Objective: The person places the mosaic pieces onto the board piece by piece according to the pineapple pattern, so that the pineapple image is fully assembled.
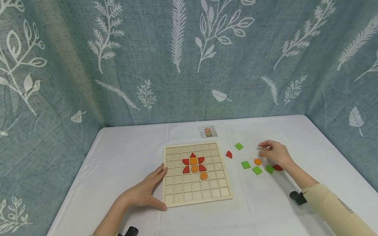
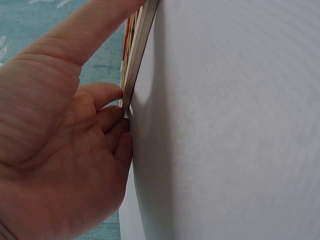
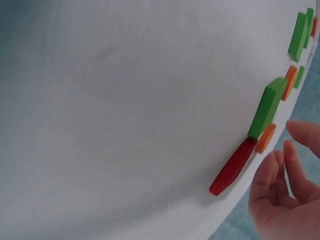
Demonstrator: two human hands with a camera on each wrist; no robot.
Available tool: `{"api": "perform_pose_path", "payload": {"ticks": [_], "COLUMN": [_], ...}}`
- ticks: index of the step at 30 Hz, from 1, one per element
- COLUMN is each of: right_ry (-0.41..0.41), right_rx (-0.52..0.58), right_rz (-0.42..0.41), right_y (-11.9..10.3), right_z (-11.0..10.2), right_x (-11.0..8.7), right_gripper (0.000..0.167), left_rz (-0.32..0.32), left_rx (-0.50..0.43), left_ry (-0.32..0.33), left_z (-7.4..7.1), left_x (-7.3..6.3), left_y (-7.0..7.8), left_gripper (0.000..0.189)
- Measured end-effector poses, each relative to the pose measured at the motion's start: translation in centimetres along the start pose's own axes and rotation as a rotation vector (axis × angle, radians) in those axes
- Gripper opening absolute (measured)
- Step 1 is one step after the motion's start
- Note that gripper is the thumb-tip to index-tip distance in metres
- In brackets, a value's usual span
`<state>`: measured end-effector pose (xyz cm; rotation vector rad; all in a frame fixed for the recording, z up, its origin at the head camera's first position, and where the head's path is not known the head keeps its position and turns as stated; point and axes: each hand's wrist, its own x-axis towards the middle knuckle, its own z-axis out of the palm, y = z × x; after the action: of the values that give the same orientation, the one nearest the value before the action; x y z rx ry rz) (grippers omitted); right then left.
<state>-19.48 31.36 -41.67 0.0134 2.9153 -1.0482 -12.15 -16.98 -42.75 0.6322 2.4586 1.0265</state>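
A wooden grid board (image 1: 183, 196) lies on the table with red pieces, an orange square (image 1: 193, 161) and two orange discs near its middle. My left hand (image 1: 144, 190) rests along the board's left edge, thumb by the near corner and fingers spread up the side. In the left wrist view, the fingertips (image 2: 117, 95) touch the board's rim. To the right, my right hand (image 1: 276, 152) hovers over an orange disc (image 1: 262, 154), partly covered by it in the head view. Its thumb and fingers stand apart, with nothing between them.
Several green squares (image 1: 245, 165), another orange disc (image 1: 258, 162), a red quarter piece (image 1: 228, 154) and a second red piece (image 1: 277, 167) lie right of the board. A small picture card (image 1: 208, 131) lies behind it. A patterned curtain (image 1: 189, 65) hangs along the table's back.
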Motion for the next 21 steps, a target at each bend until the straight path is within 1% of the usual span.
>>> {"api": "perform_pose_path", "payload": {"ticks": [8, 14, 21], "right_ry": [-0.038, -0.062, -0.082], "right_rx": [-0.04, -0.032, -0.016], "right_rz": [0.02, -0.003, -0.036], "right_y": [0.9, 0.5, -0.3], "right_z": [0.1, 0.4, 1.2], "right_x": [0.1, 0.1, 0.5], "right_gripper": [0.032, 0.031, 0.029], "left_rz": [-0.004, 0.003, -0.001], "left_rx": [0.004, 0.003, -0.003], "left_ry": [0.003, 0.003, 0.006], "left_z": [0.0, 0.0, 0.2], "left_x": [0.1, 0.2, 0.3], "left_y": [-0.1, -0.3, -0.4], "left_gripper": [0.125, 0.125, 0.125]}}
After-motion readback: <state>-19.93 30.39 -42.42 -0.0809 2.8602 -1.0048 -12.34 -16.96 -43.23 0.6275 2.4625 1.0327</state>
